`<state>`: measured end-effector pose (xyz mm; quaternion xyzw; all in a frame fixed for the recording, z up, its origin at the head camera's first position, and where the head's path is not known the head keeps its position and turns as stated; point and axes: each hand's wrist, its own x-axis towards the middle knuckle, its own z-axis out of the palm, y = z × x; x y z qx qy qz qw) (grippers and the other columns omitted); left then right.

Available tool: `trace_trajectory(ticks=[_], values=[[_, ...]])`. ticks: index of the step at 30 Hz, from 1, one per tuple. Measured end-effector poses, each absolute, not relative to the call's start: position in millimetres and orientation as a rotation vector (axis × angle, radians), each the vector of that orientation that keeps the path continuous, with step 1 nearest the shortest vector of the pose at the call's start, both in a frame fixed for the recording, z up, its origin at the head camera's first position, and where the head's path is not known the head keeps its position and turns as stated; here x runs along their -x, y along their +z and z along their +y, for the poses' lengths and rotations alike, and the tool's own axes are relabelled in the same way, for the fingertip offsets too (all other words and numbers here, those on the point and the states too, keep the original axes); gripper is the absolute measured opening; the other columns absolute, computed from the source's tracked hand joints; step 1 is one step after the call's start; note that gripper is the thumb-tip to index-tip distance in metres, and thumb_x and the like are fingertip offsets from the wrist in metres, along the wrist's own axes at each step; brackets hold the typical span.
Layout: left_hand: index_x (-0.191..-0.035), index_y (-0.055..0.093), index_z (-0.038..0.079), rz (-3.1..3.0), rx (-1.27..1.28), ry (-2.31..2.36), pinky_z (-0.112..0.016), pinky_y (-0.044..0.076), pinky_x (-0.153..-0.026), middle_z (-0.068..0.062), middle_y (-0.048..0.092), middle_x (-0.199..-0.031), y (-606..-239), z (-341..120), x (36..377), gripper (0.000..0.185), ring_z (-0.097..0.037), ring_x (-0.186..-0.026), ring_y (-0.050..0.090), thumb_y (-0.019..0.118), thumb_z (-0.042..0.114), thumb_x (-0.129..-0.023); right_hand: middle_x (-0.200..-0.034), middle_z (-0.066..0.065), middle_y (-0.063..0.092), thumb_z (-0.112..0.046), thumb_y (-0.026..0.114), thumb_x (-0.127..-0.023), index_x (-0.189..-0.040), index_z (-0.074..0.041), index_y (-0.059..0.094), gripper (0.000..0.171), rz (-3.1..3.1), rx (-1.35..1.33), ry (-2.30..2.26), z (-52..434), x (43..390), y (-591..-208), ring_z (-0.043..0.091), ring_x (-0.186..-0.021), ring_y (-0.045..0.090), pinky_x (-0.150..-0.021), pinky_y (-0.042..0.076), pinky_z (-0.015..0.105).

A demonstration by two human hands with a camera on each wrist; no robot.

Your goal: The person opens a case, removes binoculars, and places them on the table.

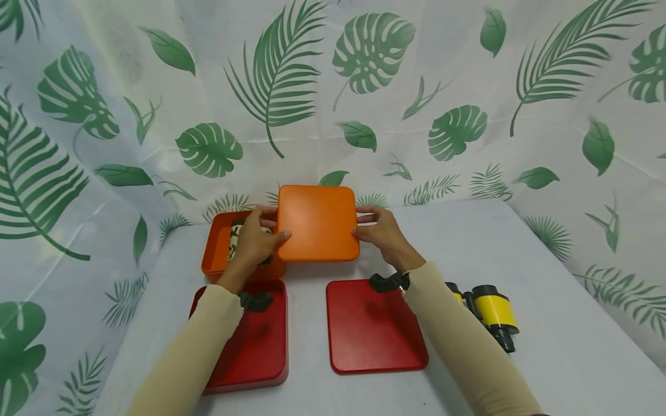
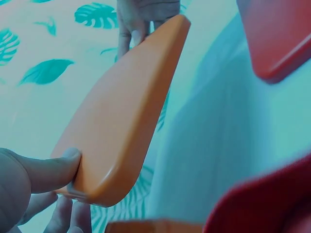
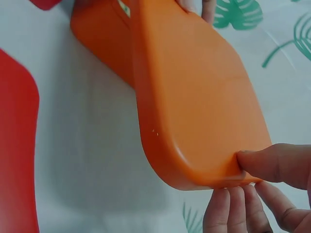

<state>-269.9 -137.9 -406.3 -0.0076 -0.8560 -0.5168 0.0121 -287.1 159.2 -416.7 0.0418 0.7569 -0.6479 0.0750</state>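
An orange square lid (image 1: 318, 224) is held up off the table between both hands, its smooth outer face toward the head camera. My left hand (image 1: 258, 237) pinches its left edge, thumb on the face and fingers behind. On the opposite edge, my right hand (image 1: 384, 234) pinches it the same way, as the right wrist view shows with the thumb on the lid (image 3: 204, 97). Behind the left hand stands an orange box (image 1: 215, 248), partly hidden by hand and lid. Inside it lies a cream and dark patterned item (image 1: 234, 238), mostly covered from sight.
A red open box (image 1: 260, 346) stands in front of the orange one, under the left forearm. Right of it a red lid (image 1: 374, 341) lies flat on the white table (image 1: 562, 323). Yellow and black binoculars (image 1: 494, 309) lie beside the right forearm. A leaf-printed cloth (image 1: 302, 156) hangs behind.
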Motion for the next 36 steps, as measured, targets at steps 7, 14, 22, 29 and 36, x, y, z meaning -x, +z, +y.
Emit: trace_trajectory(ticks=[7, 14, 22, 29, 36], values=[[-0.151, 0.053, 0.02, -2.697, -0.041, -1.611, -0.042, 0.056, -0.087, -0.014, 0.065, -0.129, -413, -107, 277, 0.068, -0.034, -0.113, 0.063, 0.086, 0.023, -0.092, -0.14, 0.019, 0.056, 0.0, 0.075, -0.093, -0.151, -0.01, 0.055, 0.062, 2.315, -0.2, -1.914, 186, 286, -421, 0.03, -0.116, 0.064, -0.099, 0.061, 0.034], [-0.149, 0.053, 0.021, -2.765, -0.08, -1.518, -0.043, 0.058, -0.085, -0.012, 0.07, -0.128, -421, -81, 282, 0.067, -0.032, -0.107, 0.069, 0.087, 0.027, -0.091, -0.143, 0.021, 0.056, -0.001, 0.072, -0.095, -0.153, -0.009, 0.054, 0.062, 2.349, -0.25, -1.879, 205, 287, -426, 0.029, -0.115, 0.064, -0.093, 0.062, 0.028], [-0.145, 0.054, 0.019, -2.807, -0.095, -1.477, -0.045, 0.058, -0.09, -0.014, 0.071, -0.128, -433, -63, 289, 0.064, -0.034, -0.109, 0.069, 0.087, 0.027, -0.091, -0.145, 0.022, 0.055, 0.0, 0.071, -0.096, -0.154, -0.008, 0.053, 0.061, 2.398, -0.28, -1.795, 218, 288, -433, 0.031, -0.116, 0.064, -0.1, 0.06, 0.034], [-0.145, 0.054, 0.015, -2.861, -0.143, -1.414, -0.043, 0.057, -0.093, -0.013, 0.072, -0.124, -445, -52, 293, 0.064, -0.032, -0.109, 0.068, 0.087, 0.027, -0.091, -0.14, 0.022, 0.058, 0.003, 0.071, -0.095, -0.151, -0.007, 0.056, 0.059, 2.485, -0.263, -1.706, 223, 291, -446, 0.029, -0.11, 0.065, -0.1, 0.061, 0.04], [-0.141, 0.054, 0.013, -2.946, -0.187, -1.356, -0.042, 0.055, -0.097, -0.013, 0.071, -0.121, -455, -45, 296, 0.06, -0.031, -0.109, 0.066, 0.085, 0.024, -0.091, -0.14, 0.023, 0.06, 0.001, 0.07, -0.095, -0.149, -0.005, 0.056, 0.056, 2.532, -0.292, -1.556, 224, 293, -454, 0.033, -0.111, 0.067, -0.1, 0.061, 0.043]])
